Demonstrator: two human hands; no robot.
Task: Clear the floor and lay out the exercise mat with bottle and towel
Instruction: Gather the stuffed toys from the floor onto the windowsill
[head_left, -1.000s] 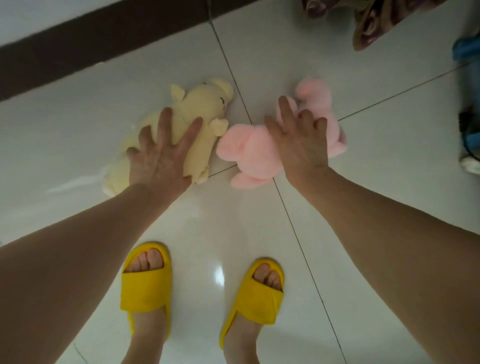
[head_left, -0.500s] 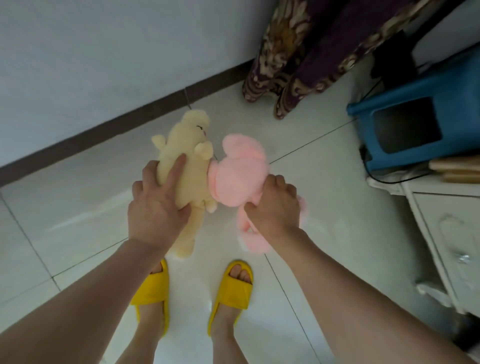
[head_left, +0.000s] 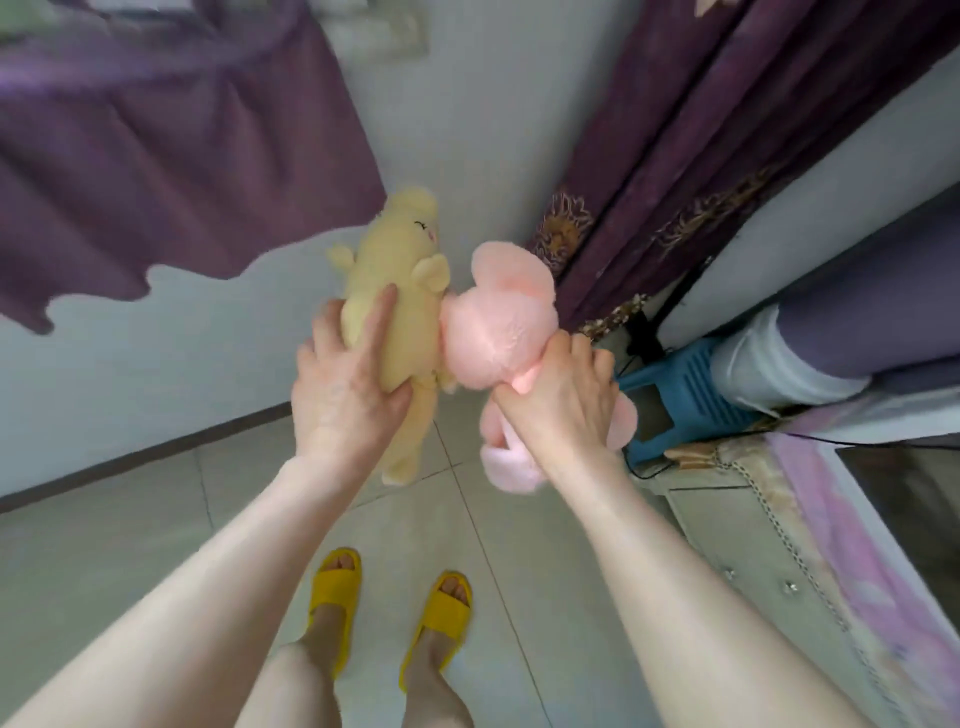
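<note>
A yellow plush toy (head_left: 400, 291) is held up in the air, with my left hand (head_left: 348, 395) wrapped around its body. Right beside it and touching it is a pink plush toy (head_left: 493, 322), gripped near its lower body by my right hand (head_left: 561, 405). Both toys are well above the pale tiled floor (head_left: 156, 545). No exercise mat, bottle or towel is in view.
A purple cloth (head_left: 171, 156) hangs at the upper left and dark purple curtains (head_left: 691, 156) at the upper right. A blue plastic stool (head_left: 685, 395) stands at the right next to a pale cabinet (head_left: 753, 545). My feet in yellow slippers (head_left: 389, 603) stand on the tiles below.
Both hands closed on the two plush toys lying on the floor and lifted them up. The view has risen from the floor toward the wall and curtains.
</note>
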